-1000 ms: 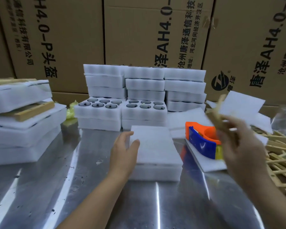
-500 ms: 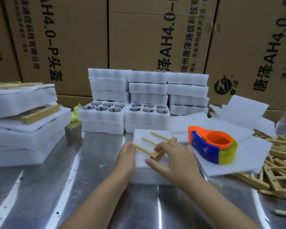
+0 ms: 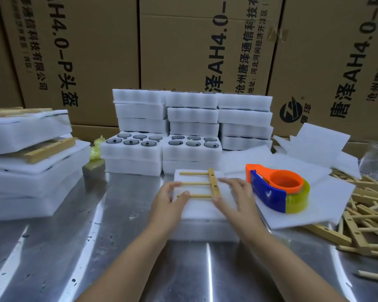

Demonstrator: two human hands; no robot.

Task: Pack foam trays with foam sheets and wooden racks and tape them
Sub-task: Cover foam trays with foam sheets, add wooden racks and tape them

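Wooden rack (image 3: 202,184), one crossbar with three dowels running off it to the left, lies flat on a white foam sheet (image 3: 196,209). The sheet covers a foam tray (image 3: 205,228) in the middle of the steel table (image 3: 52,247), near its front edge.

The left hand (image 3: 168,200) is at the rack's left side, thumb and a fingertip touching the free ends of the nearer two dowels. The right hand (image 3: 235,198) is just right of the crossbar, fingers stretched out flat over the sheet, thumb touching the bar's near end. Neither hand grips anything.

Behind the tray, two open trays (image 3: 131,150) sit side by side, each with six round wells holding dark pieces. Three stacks of closed foam trays (image 3: 192,115) stand behind them.

A blue-and-orange tape dispenser (image 3: 275,189) rests on loose foam sheets (image 3: 303,212) to the right of the right hand. A heap of wooden racks (image 3: 369,216) lies along the right edge. Packed trays (image 3: 31,171) topped with wood are piled at the left edge, and cardboard boxes (image 3: 194,51) stand behind everything.
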